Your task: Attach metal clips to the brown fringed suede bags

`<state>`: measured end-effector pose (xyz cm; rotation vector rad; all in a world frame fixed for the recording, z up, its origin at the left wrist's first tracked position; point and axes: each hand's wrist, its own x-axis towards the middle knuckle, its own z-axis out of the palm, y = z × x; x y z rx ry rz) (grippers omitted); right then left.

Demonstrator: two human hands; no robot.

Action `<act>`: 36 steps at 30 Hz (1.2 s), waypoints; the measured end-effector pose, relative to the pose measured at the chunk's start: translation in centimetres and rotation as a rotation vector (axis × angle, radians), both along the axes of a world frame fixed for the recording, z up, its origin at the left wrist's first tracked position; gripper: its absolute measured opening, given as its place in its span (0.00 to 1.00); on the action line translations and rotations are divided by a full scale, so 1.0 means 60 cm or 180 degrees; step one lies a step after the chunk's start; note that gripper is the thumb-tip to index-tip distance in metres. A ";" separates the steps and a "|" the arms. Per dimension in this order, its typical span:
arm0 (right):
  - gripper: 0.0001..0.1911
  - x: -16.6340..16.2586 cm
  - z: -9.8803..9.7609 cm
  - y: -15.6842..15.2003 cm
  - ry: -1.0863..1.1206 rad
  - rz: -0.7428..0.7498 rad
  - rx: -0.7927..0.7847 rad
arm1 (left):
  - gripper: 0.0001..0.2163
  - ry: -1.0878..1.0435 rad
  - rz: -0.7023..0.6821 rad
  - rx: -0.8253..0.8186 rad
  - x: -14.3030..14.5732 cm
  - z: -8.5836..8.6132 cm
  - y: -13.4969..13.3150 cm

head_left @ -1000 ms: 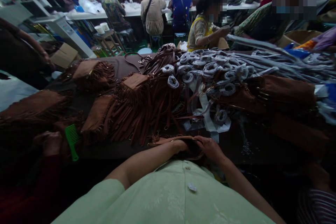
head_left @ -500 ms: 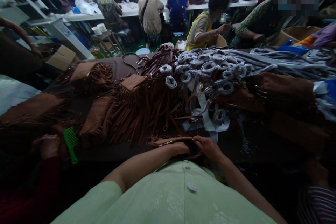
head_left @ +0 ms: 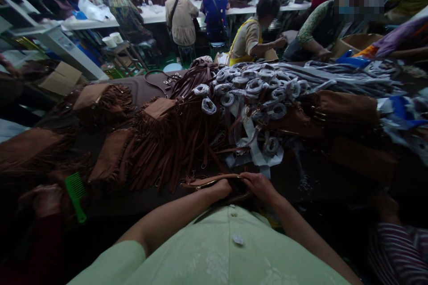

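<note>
A brown suede-like bag [head_left: 198,182] is held up against my front at the table's edge, its gold zipper undone and its mouth gaping. My left hand [head_left: 222,189] reaches down into that mouth, so its fingers are hidden inside. At the right end of the opening, my right hand [head_left: 257,184] pinches the bag's rim between thumb and fingers. Just beyond the bag lies a fan of brown straps [head_left: 158,160] with metal clips. Clear plastic-wrapped strap coils [head_left: 254,85] are heaped to their right.
Brown fringed bags [head_left: 110,153] lie to the left, with more brown bags [head_left: 347,107] at right. A green comb [head_left: 76,193] is beside a co-worker's hand [head_left: 47,200]. Another person's striped sleeve [head_left: 396,249] is at lower right. Several people sit across the table [head_left: 132,84].
The view has turned slightly right, shifting the scene leftward. My left hand has sunk a bit deeper into the bag; my right hand keeps its hold on the rim.
</note>
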<state>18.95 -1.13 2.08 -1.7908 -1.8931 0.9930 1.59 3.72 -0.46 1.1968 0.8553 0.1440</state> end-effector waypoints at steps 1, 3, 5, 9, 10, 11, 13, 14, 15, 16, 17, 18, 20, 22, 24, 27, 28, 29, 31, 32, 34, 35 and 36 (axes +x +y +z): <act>0.14 0.004 0.000 0.002 0.0071 0.0041 -0.0018 | 0.10 0.0051 -0.0031 0.0114 -0.006 0.003 0.001; 0.14 0.011 -0.001 0.008 0.0150 0.0201 -0.0049 | 0.08 0.0093 -0.0145 0.0542 -0.017 0.009 0.004; 0.14 0.013 -0.006 0.017 0.0035 0.0389 -0.0102 | 0.07 0.0050 -0.0300 0.1055 -0.021 0.010 0.006; 0.12 0.006 -0.019 0.036 -0.0312 0.0540 -0.0247 | 0.06 0.0104 -0.0457 0.1479 -0.008 -0.003 0.005; 0.12 0.006 -0.023 0.038 -0.0272 0.0560 -0.0250 | 0.06 0.0087 -0.0430 0.1508 -0.004 -0.007 0.004; 0.12 0.011 -0.028 0.039 -0.0150 0.0577 -0.0246 | 0.06 0.0042 -0.0400 0.1537 -0.002 -0.010 0.004; 0.15 0.037 -0.039 0.036 0.0242 0.0477 -0.0243 | 0.06 -0.0024 -0.0342 0.1587 0.001 -0.014 0.004; 0.17 0.060 -0.045 0.034 0.0366 0.0281 -0.0263 | 0.07 -0.0009 -0.0327 0.1576 0.001 -0.014 0.005; 0.18 0.091 -0.052 0.030 0.0405 -0.0014 -0.0289 | 0.07 0.0044 -0.0318 0.1536 0.001 -0.013 0.006; 0.19 0.127 -0.059 0.027 0.0280 -0.0381 -0.0332 | 0.07 0.0111 -0.0308 0.1475 0.001 -0.013 0.009; 0.18 0.169 -0.066 0.023 -0.0094 -0.0907 -0.0386 | 0.08 0.0169 -0.0289 0.1394 0.002 -0.013 0.011; 0.18 0.214 -0.073 0.019 -0.0328 -0.1215 -0.0427 | 0.08 0.0194 -0.0263 0.1297 0.003 -0.013 0.014; 0.19 0.304 -0.087 0.012 -0.0713 -0.1739 -0.0522 | 0.09 0.0162 -0.0186 0.1050 0.005 -0.018 0.018; 0.20 0.381 -0.103 0.005 -0.1103 -0.2225 -0.0680 | 0.10 0.0134 -0.0073 0.0788 0.009 -0.026 0.019; 0.19 0.436 -0.124 -0.001 -0.1367 -0.2511 -0.0836 | 0.10 0.0210 0.0035 0.0614 0.011 -0.035 0.017; 0.16 0.477 -0.158 -0.007 -0.1517 -0.2601 -0.1002 | 0.11 0.0399 0.0169 0.0539 0.012 -0.043 0.012; 0.15 0.484 -0.169 -0.009 -0.1534 -0.2583 -0.1035 | 0.11 0.0443 0.0204 0.0514 0.012 -0.043 0.011; 0.15 0.488 -0.179 -0.010 -0.1550 -0.2564 -0.1060 | 0.11 0.0474 0.0233 0.0490 0.012 -0.043 0.010; 0.15 0.493 -0.196 -0.010 -0.1591 -0.2531 -0.1087 | 0.11 0.0509 0.0267 0.0449 0.013 -0.038 0.010; 0.15 0.495 -0.202 -0.010 -0.1613 -0.2516 -0.1098 | 0.11 0.0521 0.0273 0.0439 0.014 -0.036 0.010; 0.15 0.497 -0.210 -0.010 -0.1646 -0.2478 -0.1113 | 0.11 0.0523 0.0251 0.0429 0.015 -0.032 0.011; 0.15 0.498 -0.212 -0.010 -0.1652 -0.2457 -0.1115 | 0.10 0.0519 0.0248 0.0422 0.016 -0.031 0.012; 0.15 0.499 -0.213 -0.011 -0.1653 -0.2438 -0.1112 | 0.10 0.0516 0.0239 0.0426 0.016 -0.031 0.012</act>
